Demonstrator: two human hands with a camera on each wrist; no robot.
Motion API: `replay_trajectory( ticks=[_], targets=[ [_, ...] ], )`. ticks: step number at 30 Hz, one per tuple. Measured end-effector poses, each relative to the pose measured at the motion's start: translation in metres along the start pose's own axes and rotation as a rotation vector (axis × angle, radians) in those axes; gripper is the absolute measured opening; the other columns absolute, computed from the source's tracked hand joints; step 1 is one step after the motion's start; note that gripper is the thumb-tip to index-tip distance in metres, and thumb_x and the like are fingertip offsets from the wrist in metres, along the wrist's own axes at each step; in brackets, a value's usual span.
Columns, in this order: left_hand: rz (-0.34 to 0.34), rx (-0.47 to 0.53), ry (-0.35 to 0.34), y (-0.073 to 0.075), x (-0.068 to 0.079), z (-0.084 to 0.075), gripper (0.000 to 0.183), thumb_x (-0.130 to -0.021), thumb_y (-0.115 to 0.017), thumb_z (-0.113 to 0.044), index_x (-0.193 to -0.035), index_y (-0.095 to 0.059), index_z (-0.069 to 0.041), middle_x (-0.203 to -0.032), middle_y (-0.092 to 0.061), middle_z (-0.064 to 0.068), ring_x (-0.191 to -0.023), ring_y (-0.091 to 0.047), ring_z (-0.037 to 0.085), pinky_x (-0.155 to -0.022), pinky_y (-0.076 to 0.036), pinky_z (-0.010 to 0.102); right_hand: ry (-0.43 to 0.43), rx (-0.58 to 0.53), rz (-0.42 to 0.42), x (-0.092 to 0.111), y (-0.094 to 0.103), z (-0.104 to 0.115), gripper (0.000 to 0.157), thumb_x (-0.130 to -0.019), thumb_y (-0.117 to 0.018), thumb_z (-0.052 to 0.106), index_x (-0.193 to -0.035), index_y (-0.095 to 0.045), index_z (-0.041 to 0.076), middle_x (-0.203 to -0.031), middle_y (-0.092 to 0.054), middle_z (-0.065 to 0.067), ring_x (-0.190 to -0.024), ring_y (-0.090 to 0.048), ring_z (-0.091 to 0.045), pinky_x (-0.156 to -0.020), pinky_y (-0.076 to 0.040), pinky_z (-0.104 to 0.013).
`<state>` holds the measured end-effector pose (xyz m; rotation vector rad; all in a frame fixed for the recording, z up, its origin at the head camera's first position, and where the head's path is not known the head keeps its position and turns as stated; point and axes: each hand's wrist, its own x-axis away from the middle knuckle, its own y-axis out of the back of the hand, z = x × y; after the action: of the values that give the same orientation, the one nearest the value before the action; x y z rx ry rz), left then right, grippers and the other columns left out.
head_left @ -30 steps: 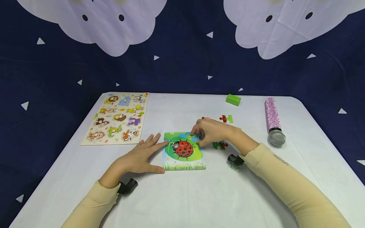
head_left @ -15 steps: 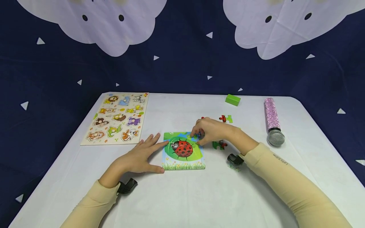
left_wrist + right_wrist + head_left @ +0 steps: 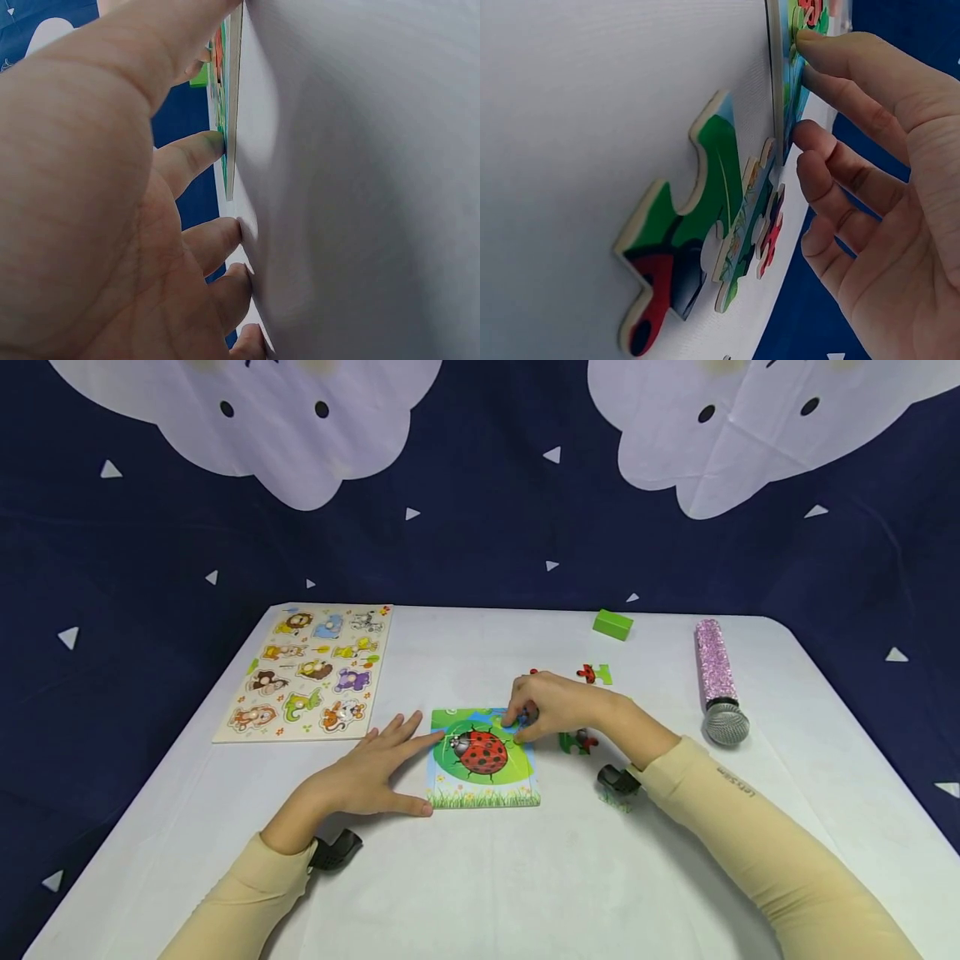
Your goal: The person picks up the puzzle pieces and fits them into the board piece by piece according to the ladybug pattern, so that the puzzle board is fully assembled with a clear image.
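Observation:
A square jigsaw board (image 3: 483, 799) with a red ladybug picture lies flat on the table. Spread out along its left side, my left hand (image 3: 371, 768) touches the edge with thumb and index finger; the left wrist view shows the other fingertips on the tabletop. At the board's upper right corner, my right hand (image 3: 558, 703) has thumb and bent fingers on a green and blue puzzle piece (image 3: 804, 91), partly hidden by the fingers. Loose puzzle pieces lie just right of the board, among them a green one with red and black (image 3: 720, 169).
An animal peg puzzle board (image 3: 307, 672) lies at the back left. A green block (image 3: 613, 624) sits at the back, and a pink glittery microphone (image 3: 717, 681) lies to the right. Another loose piece (image 3: 595, 674) is beyond my right hand.
My right thumb and index finger have shifted very slightly right and down at the board's corner. The left hand stays in place.

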<state>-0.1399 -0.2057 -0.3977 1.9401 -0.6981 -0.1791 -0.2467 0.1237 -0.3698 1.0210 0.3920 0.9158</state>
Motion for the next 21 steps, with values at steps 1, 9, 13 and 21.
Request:
replay_trajectory(
  ticks=[1, 9, 13, 21],
  targets=[
    [0.001, 0.0, 0.0, 0.0, 0.0, 0.0, 0.103, -0.086, -0.084, -0.06, -0.17, -0.036, -0.027, -0.18, -0.012, 0.022, -0.166, -0.009, 0.053, -0.13, -0.011, 0.078, 0.002, -0.002, 0.0, 0.0, 0.0, 0.0, 0.023, -0.089, -0.088, 0.02, -0.112, -0.086, 0.016, -0.108, -0.072, 0.0, -0.088, -0.059, -0.018, -0.079, -0.049, -0.029],
    [-0.001, 0.0, 0.005, 0.0, 0.0, -0.001, 0.103, -0.085, -0.085, -0.061, -0.169, -0.036, -0.027, -0.181, -0.012, 0.021, -0.166, -0.009, 0.052, -0.13, -0.01, 0.077, -0.002, 0.004, -0.039, 0.007, 0.009, -0.009, 0.03, -0.098, -0.079, 0.021, -0.126, -0.079, 0.012, -0.107, -0.071, -0.003, -0.097, -0.064, -0.018, -0.088, -0.056, -0.035],
    [0.002, 0.0, 0.005, 0.0, 0.0, 0.0, 0.103, -0.085, -0.085, -0.061, -0.169, -0.036, -0.028, -0.181, -0.011, 0.021, -0.166, -0.009, 0.052, -0.13, -0.01, 0.077, -0.041, 0.03, -0.118, 0.014, 0.021, -0.019, 0.033, -0.1, -0.075, 0.015, -0.132, -0.075, 0.009, -0.108, -0.073, -0.004, -0.096, -0.066, -0.019, -0.085, -0.056, -0.038],
    [0.002, 0.0, 0.003, 0.0, 0.0, 0.001, 0.103, -0.085, -0.084, -0.061, -0.17, -0.035, -0.028, -0.181, -0.011, 0.02, -0.166, -0.009, 0.051, -0.13, -0.01, 0.076, -0.186, 0.05, -0.152, 0.024, 0.032, -0.04, 0.043, -0.098, -0.078, 0.017, -0.139, -0.07, 0.008, -0.114, -0.073, -0.012, -0.106, -0.071, -0.027, -0.091, -0.06, -0.045]
  ],
)
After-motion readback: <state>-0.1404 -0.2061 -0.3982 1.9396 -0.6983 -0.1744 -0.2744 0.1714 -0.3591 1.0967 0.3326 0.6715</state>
